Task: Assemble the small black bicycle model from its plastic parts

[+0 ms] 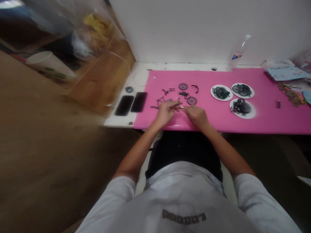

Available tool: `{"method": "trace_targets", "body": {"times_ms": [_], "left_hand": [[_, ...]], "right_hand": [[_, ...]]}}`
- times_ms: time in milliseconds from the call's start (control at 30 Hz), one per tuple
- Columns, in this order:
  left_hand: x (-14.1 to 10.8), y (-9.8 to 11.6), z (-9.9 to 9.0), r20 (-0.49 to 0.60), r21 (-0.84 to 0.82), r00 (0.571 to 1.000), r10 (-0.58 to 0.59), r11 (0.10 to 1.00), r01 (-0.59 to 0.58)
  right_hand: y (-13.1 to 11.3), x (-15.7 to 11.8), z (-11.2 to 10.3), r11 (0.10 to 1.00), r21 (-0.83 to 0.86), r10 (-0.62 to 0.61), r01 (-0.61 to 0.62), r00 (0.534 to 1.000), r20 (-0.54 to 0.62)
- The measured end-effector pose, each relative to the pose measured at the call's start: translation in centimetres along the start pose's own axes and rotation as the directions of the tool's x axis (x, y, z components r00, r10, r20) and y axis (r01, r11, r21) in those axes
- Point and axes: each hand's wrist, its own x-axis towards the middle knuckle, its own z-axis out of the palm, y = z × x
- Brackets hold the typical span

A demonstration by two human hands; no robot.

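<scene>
My right hand (196, 115) pinches a thin rod (181, 106) by its right end, between my hands; lengthwise it slants away leftward, toward my left hand (166, 112), fingers bunched, hold unclear.

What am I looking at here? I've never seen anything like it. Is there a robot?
No robot: just a person's bare left hand and right hand. The single picture comes from a camera on their head, looking forward and down. On the pink covering lie small dark parts, two spoked wheels and three white plates of dark pieces. The right hand holds a slim shiny piece by the left fingertips; it's too small to identify.
</scene>
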Motion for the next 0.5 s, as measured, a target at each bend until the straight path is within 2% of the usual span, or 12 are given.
{"method": "trace_targets", "body": {"times_ms": [100,167,200,233,300,367,433,500], "left_hand": [[-0.2,0.0,0.2,-0.015,0.025,0.999,0.032,0.999,-0.032],[-0.4,-0.2,0.4,-0.019,0.062,0.999,0.05,0.997,-0.049],[-0.5,-0.3,0.5,-0.022,0.085,0.998,0.059,0.995,-0.057],[-0.6,-0.4,0.5,-0.025,0.111,0.997,0.068,0.992,-0.065],[-0.6,-0.5,0.6,-0.029,0.165,0.995,0.092,0.983,-0.086],[-0.6,-0.6,0.5,-0.017,0.216,0.993,0.117,0.97,-0.111],[-0.6,-0.7,0.4,0.004,0.244,0.99,0.138,0.96,-0.135],[-0.5,-0.8,0.2,0.019,0.229,0.989,0.146,0.962,-0.147]], "right_hand": [[-0.2,-0.2,-0.1,0.997,0.056,0.046,-0.047,0.999,0.018],[-0.8,-0.2,-0.2,0.954,0.263,0.133,-0.142,0.99,0.053],[-1.1,-0.2,-0.3,0.888,0.407,0.19,-0.215,0.977,0.099],[-1.4,-0.2,-0.4,0.774,0.556,0.247,-0.303,0.953,0.175],[-2.0,-0.1,-0.5,0.436,0.761,0.309,-0.479,0.875,0.373],[-2.2,0.1,-0.6,0.133,0.808,0.297,-0.574,0.801,0.52],[-2.2,0.3,-0.6,-0.031,0.801,0.285,-0.598,0.762,0.581],[-2.2,0.4,-0.4,-0.082,0.796,0.297,-0.6,0.747,0.594]]}}
